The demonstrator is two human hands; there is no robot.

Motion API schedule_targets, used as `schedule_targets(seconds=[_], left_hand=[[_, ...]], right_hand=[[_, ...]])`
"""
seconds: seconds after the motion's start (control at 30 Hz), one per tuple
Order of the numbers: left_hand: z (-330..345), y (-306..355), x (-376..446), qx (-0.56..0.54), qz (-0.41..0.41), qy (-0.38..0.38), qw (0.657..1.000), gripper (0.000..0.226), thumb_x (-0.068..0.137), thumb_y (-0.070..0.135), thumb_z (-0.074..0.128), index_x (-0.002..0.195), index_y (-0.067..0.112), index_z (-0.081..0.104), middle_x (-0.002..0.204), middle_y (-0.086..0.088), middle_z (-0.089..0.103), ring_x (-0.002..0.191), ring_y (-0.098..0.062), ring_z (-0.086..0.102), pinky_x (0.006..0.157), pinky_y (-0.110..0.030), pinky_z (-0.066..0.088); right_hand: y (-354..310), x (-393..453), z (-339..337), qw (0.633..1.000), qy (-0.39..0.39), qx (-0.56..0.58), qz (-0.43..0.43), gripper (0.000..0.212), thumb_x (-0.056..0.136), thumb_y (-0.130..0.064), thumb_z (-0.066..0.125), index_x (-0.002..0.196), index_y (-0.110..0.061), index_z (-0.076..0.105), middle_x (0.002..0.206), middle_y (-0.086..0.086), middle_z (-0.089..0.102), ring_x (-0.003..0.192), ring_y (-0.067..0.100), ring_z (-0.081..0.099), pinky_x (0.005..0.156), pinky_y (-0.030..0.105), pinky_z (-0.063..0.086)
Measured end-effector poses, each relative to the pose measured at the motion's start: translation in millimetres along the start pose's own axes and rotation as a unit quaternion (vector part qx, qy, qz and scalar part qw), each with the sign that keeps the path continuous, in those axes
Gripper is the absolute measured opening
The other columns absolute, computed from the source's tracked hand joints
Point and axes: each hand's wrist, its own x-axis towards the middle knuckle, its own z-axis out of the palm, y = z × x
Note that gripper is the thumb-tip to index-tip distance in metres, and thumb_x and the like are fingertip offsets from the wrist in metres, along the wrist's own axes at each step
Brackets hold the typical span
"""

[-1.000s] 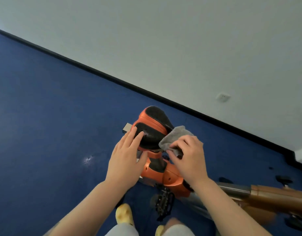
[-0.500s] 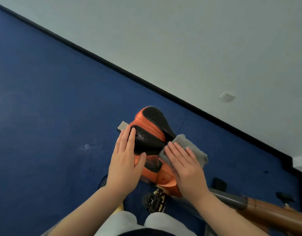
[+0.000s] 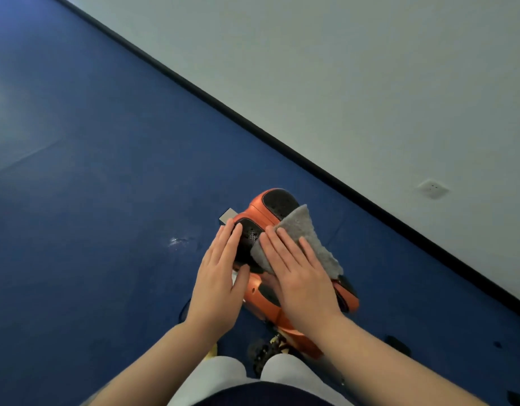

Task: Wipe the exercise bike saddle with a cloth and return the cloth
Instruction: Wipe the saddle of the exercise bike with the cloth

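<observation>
1. We see the orange and black saddle [image 3: 275, 205] between our hands, above the blue floor [image 3: 91, 200].
2. Our right hand [image 3: 299, 276] presses the grey cloth [image 3: 304, 238] flat on the saddle, fingers spread.
3. Our left hand [image 3: 219, 279] lies open and flat on the saddle's left side, holding nothing.
4. A pedal [image 3: 264, 351] shows below; a wall socket [image 3: 433, 189] sits well apart.

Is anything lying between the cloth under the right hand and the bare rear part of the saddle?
Nothing visible does. The right hand presses the grey cloth flat on the saddle, whose far black pad lies bare just beyond the cloth's edge. The left hand rests on the saddle's left side, off that path.
</observation>
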Motion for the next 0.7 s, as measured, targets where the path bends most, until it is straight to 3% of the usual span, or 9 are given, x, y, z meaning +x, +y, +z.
schedule_targets(seconds=[0.17, 0.37, 0.53, 0.7], left_hand=[[-7, -5, -10, -0.025, -0.036, 0.013, 0.999, 0.066, 0.093, 0.023, 0.052, 0.144, 0.045, 0.016, 0.152, 0.026, 0.019, 0.14, 0.004, 0.016, 0.116, -0.033, 0.024], [-11, -12, -14, -0.033, -0.042, 0.031, 0.998, 0.062, 0.091, 0.017, 0.053, 0.141, 0.044, 0.027, 0.146, 0.025, 0.033, 0.136, 0.006, 0.026, 0.114, -0.03, 0.028], [-19, -15, -16, -0.039, -0.061, 0.032, 0.997, 0.052, 0.093, 0.021, 0.05, 0.133, 0.048, 0.032, 0.138, 0.027, 0.037, 0.13, 0.007, 0.03, 0.112, -0.032, 0.031], [-15, -21, -14, -0.057, -0.064, 0.038, 0.996, 0.049, 0.093, 0.02, 0.05, 0.136, 0.04, 0.038, 0.141, 0.021, 0.042, 0.131, 0.003, 0.035, 0.111, -0.032, 0.034]], right_hand=[[9, -8, -5, 0.999, -0.034, -0.013, -0.016, 0.056, 0.1, -0.043, 0.022, 0.151, -0.021, 0.018, 0.158, -0.003, 0.018, 0.146, 0.014, 0.014, 0.117, 0.043, 0.01], [-15, 53, -15, 0.994, -0.038, 0.095, -0.02, 0.055, 0.1, -0.044, 0.015, 0.151, -0.024, 0.012, 0.159, -0.01, 0.01, 0.145, 0.002, -0.004, 0.118, 0.039, -0.002], [-2, 15, -12, 0.996, -0.039, 0.077, -0.036, 0.052, 0.101, -0.043, 0.017, 0.151, -0.028, 0.013, 0.159, -0.01, 0.009, 0.146, 0.004, -0.002, 0.118, 0.038, 0.0], [-32, 53, -8, 0.997, 0.003, 0.074, 0.001, 0.051, 0.1, -0.037, 0.025, 0.15, -0.026, 0.02, 0.158, -0.008, 0.017, 0.146, 0.008, 0.007, 0.119, 0.04, 0.01]])
